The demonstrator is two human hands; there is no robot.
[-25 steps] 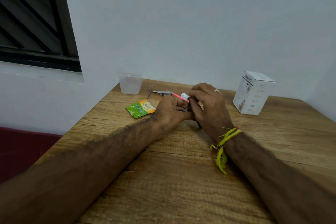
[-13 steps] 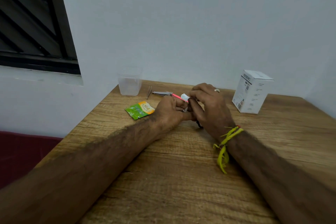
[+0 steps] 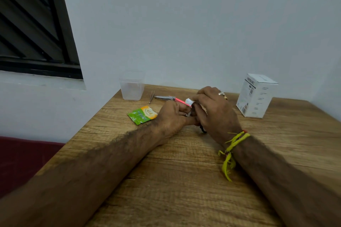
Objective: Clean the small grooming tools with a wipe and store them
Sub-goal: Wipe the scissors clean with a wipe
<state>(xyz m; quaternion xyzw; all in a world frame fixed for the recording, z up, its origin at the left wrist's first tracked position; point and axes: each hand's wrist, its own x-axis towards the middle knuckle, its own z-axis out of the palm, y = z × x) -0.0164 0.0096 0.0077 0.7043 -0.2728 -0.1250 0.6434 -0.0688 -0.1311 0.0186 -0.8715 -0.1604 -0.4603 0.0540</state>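
Both hands meet over the middle of the wooden table (image 3: 184, 180). My left hand (image 3: 171, 116) grips a small metal tool (image 3: 188, 114), mostly hidden between the fingers. My right hand (image 3: 214, 110) pinches a white wipe (image 3: 188, 101) against a thin pink stick (image 3: 181, 101) that pokes out between the hands. A small dark item (image 3: 203, 130) shows under my right palm. Behind the hands lie a steel nail clipper (image 3: 164, 97) and tweezers (image 3: 151, 96). A clear plastic container (image 3: 132, 87) stands at the back left corner.
A green and orange wipe sachet (image 3: 142, 114) lies left of my left hand. A white carton (image 3: 255, 95) stands at the back right. The white wall runs close behind the table, and a dark window (image 3: 33, 24) is on the left.
The hands stay together in the same spot, with only slight finger movement on the wipe. The view has shifted a little.
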